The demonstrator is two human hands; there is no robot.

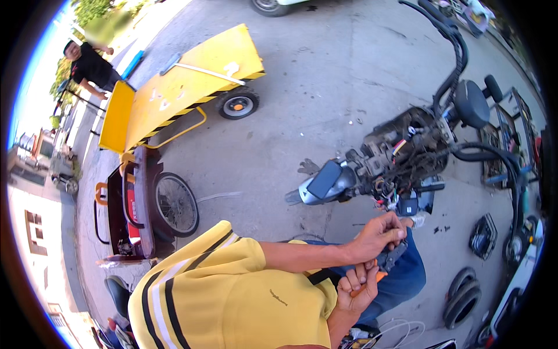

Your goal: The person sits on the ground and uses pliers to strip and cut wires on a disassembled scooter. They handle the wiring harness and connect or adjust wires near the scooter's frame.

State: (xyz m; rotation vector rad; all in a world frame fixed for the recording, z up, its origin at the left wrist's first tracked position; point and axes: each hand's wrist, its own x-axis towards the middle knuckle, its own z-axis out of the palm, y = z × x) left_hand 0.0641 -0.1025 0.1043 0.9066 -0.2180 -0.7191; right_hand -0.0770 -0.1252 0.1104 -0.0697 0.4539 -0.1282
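Note:
My left hand [381,234] reaches across from the yellow sleeve, with thumb and fingers pinched together at the head of a hand tool. What they pinch is too small to make out. My right hand [356,289] is below it, fingers wrapped round the orange handles of pliers [393,255] with a flat dark-grey head. Both hands are above my blue-trousered leg. Just beyond them stands a partly stripped scooter [401,148], its frame, wiring and motor parts exposed. A dark glove [308,167] lies on the ground beside its headlamp end.
A yellow flatbed cart [192,75] stands at the far left, a long-handled tool on it. A person [93,65] is behind it. Nearer is a red-brown cart with a spoked wheel [176,205]. Tyres [463,298] and a black basket [483,236] lie at right.

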